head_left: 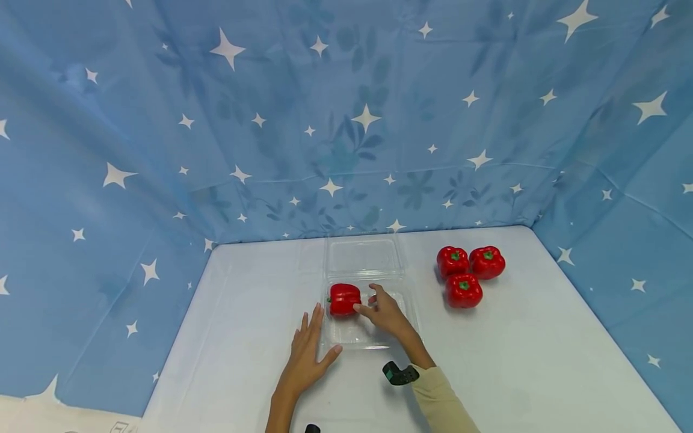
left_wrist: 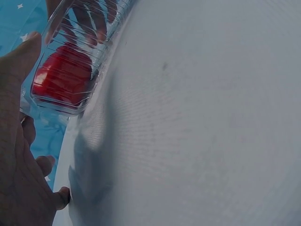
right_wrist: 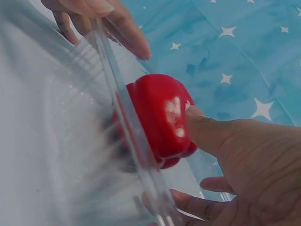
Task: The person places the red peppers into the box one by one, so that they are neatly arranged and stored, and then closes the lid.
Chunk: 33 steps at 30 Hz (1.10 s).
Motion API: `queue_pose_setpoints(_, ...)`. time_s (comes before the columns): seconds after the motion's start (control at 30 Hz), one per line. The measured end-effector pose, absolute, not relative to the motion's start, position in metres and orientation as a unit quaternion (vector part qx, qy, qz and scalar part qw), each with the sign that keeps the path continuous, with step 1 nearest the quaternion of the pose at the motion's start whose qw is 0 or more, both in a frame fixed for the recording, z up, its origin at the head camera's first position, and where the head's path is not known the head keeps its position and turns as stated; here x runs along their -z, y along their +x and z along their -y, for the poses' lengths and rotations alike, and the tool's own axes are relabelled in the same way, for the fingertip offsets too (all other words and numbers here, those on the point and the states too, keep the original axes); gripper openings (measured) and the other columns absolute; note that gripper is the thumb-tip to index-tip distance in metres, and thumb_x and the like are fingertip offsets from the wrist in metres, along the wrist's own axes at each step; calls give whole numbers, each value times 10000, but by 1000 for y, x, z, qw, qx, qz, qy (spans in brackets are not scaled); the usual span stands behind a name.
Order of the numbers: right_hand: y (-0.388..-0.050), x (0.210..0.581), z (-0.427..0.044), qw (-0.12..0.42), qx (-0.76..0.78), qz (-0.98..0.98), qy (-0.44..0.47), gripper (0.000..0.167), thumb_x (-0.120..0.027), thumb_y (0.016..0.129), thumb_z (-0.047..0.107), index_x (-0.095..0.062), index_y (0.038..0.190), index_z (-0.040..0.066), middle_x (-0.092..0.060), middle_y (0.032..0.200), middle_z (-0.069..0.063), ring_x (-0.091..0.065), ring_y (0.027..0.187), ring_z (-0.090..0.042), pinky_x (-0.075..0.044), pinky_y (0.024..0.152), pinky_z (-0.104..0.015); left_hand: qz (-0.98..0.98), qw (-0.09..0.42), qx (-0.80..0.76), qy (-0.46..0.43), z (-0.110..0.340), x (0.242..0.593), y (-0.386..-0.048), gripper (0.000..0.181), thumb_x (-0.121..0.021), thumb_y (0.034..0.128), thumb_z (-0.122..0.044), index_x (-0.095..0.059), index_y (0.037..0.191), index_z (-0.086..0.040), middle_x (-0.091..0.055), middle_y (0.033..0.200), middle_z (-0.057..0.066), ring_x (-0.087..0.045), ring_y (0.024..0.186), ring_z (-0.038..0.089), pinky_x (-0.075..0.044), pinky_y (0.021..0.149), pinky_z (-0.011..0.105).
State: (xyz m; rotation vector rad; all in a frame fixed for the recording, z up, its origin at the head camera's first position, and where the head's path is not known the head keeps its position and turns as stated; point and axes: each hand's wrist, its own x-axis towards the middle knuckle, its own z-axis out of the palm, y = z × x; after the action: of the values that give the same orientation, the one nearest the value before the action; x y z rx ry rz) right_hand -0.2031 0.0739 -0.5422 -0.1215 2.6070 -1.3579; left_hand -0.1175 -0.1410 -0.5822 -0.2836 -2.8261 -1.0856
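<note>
A glossy, deep-red pepper [head_left: 344, 299] is seen lying on its side in the left part of a clear plastic container [head_left: 354, 347], its green stem [head_left: 328, 299] turned toward the left wall. Its skin is marked by rounded lobes and bright highlights. The container's transparent lid [head_left: 363, 257] is folded open at the far side. The pepper is not clasped: the right hand [head_left: 385, 311] is held over the container with thumb and fingers parted, the thumb tip set at the pepper's right end. Nothing is grasped by the left hand [head_left: 305, 361], which is laid with fingers extended along the container's left side; whether the wall is touched cannot be told. A white table [head_left: 243, 313] is spread beneath, and three more red peppers [head_left: 463, 291] are clustered upright on its right side. The table is backed and flanked by blue fabric [head_left: 303, 150], printed with white four-pointed stars and, behind, darker leaves.
</note>
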Motion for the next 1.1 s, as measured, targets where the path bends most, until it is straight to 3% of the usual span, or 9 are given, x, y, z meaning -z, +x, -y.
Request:
queue_pose_setpoints(0.2,-201,535,-81,89,451,-888,-33,765,-727,865,353,-373,1468,42,-617,1208,-193,-637,1013,-292,-596,805,-451,927,40,362,-88,142,581,-116,890,-625,873,-537,-161,1580,-259,-147,1648,-66,-116,1519,362,-162,1130,710)
queue_pose_setpoints(0.4,-198,520,-94,35,458,-887,-47,655,-706,893,301,-439,1432,43,-611,1229,-200,-649,1048,-301,-596,816,-431,926,39,365,-89,142,581,-115,885,-605,881,-556,-149,1581,-266,-140,1649,-63,-112,1518,368,-156,1129,714)
queue_pose_setpoints(0.53,-197,511,-108,-17,456,-888,-59,564,-692,910,289,-493,1384,57,-611,1234,-199,-652,1062,-300,-584,855,-442,926,52,361,-97,143,582,-116,885,-618,884,-538,-148,1581,-262,-143,1651,-63,-131,1512,383,-176,1118,720)
queue_pose_setpoints(0.77,-197,500,-139,-155,436,-884,-60,430,-710,898,206,-575,1275,50,-605,1230,-178,-624,1121,-330,-564,875,-480,927,49,359,-99,143,583,-117,888,-597,885,-573,-137,1582,-273,-134,1652,-70,-119,1516,373,-180,1123,712)
queue_pose_setpoints(0.93,-198,495,-157,-234,422,-876,-28,469,-747,856,170,-580,1281,64,-541,1306,-178,-536,1216,-336,-528,936,-525,928,45,359,-92,143,583,-117,887,-583,881,-595,-127,1580,-295,-134,1651,-76,-111,1520,360,-172,1131,705)
queue_pose_setpoints(1.1,-197,502,-175,-290,386,-876,15,635,-802,784,127,-520,1350,75,-465,1377,-183,-410,1322,-334,-485,977,-590,927,44,360,-93,143,583,-117,885,-596,884,-571,-134,1581,-282,-136,1652,-66,-113,1517,372,-172,1127,711)
